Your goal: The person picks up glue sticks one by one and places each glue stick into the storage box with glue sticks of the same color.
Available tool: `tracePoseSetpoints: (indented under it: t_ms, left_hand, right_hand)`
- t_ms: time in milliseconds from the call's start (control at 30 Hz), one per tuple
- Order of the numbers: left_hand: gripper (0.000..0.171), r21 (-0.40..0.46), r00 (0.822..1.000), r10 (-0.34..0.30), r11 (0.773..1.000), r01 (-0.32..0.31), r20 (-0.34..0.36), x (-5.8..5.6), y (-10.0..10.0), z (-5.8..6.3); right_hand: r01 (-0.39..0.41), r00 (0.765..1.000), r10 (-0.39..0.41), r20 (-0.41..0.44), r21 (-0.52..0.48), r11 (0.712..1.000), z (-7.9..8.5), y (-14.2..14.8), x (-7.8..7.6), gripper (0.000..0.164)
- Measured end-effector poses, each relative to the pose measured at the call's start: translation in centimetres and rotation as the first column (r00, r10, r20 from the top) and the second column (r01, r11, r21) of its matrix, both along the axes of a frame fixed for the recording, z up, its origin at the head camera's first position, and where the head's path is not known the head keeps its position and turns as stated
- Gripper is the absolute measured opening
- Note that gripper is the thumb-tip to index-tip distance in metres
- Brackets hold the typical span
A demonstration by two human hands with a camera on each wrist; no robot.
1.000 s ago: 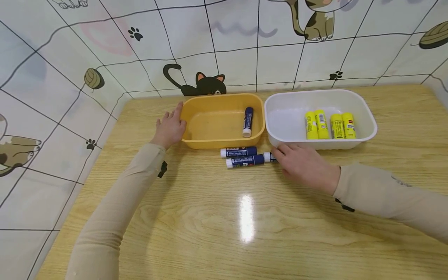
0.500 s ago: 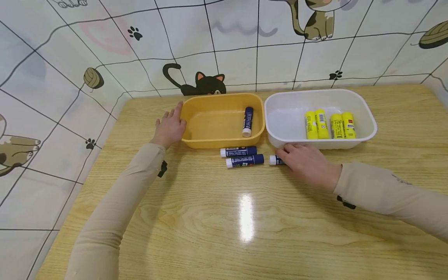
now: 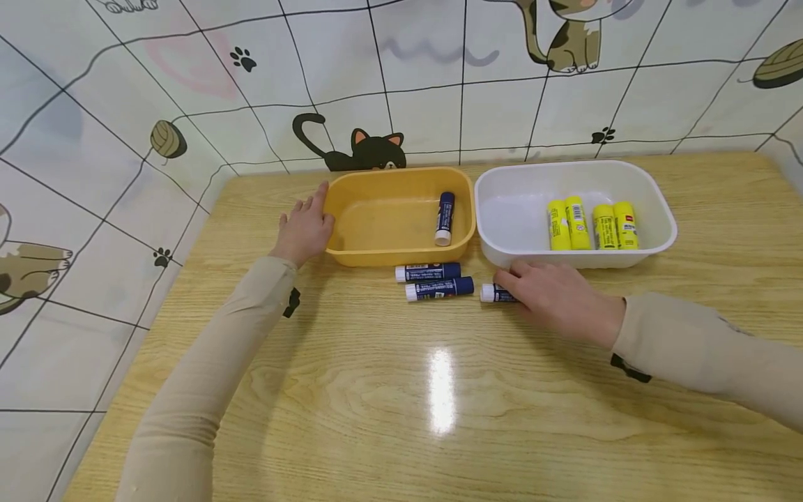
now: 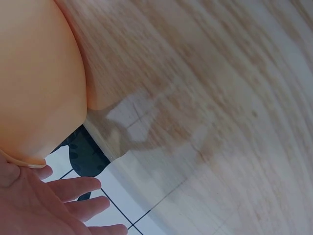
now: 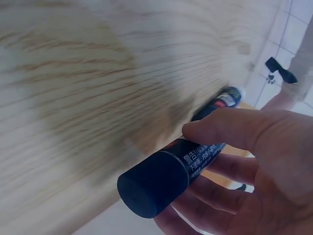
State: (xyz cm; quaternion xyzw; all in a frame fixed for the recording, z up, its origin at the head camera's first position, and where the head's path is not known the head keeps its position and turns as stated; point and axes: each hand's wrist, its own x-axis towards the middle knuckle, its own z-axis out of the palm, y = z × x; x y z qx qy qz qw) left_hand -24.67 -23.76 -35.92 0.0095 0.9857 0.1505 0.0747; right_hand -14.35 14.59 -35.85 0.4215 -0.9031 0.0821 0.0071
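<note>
Right hand (image 3: 558,296): I have it gripping a dark blue glue stick (image 3: 498,293); up close, the thumb lies along one side and the fingers curl round the other.
Stick's direction: from the head camera I read its long axis as side to side, white end to the left, the rest covered by the hand; on my right wrist feed the dark cap (image 5: 154,183) faces the lens at lower left and the body slants to upper right.
Stick's place: just in front of the white tray (image 3: 577,260), near its left corner; I can't tell whether it touches the table (image 3: 376,390).
Right sleeve (image 3: 702,345): beige, entering from the right edge and angling left toward the wall (image 3: 426,118), back of the hand up.
Left hand (image 3: 304,226): fingers straight and spread, touching the left end of the orange tray (image 3: 389,258).
Left sleeve (image 3: 213,362): reaching up from the bottom left.
Loose sticks: I count two, an upper stick (image 3: 428,272) and a lower stick (image 3: 440,288), nearly parallel in front of the orange tray, white ends left.
Orange tray's load: one blue stick (image 3: 445,216) at the right end, white end toward me.
White tray's load: four yellow sticks (image 3: 578,223) in two pairs, long axes toward the wall.
Wall's print: a black cat (image 3: 370,155) behind the orange tray.
</note>
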Motion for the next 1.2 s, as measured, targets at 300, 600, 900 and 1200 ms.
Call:
tracePoseSetpoints:
  t_ms: [300, 600, 900, 1200]
  left_hand:
    - [0.063, 0.008, 1.0, 0.006, 1.0, -0.006, 0.0, 0.2, 0.1, 0.1]
    - [0.063, 0.008, 1.0, 0.011, 1.0, -0.011, 0.003, 0.2, 0.1, 0.2]
    - [0.063, 0.015, 1.0, 0.011, 1.0, -0.011, 0.012, 0.2, 0.2, 0.1]
    - [0.063, 0.014, 1.0, 0.019, 1.0, -0.019, 0.003, 0.1, 0.1, 0.0]
  right_hand:
    - [-0.03, 1.0, 0.03, -0.003, -0.019, 0.999, 1.8, -1.2, 1.5, 0.034]
    - [-0.095, 0.994, 0.089, -0.057, -0.116, 0.989, 2.5, -2.3, 1.8, 0.035]
    - [-0.098, 0.995, 0.096, -0.033, -0.092, 0.991, 3.1, -4.2, 1.7, 0.034]
    - [-0.073, 0.996, 0.072, -0.056, -0.022, 0.997, 4.4, -5.6, 0.9, 0.031]
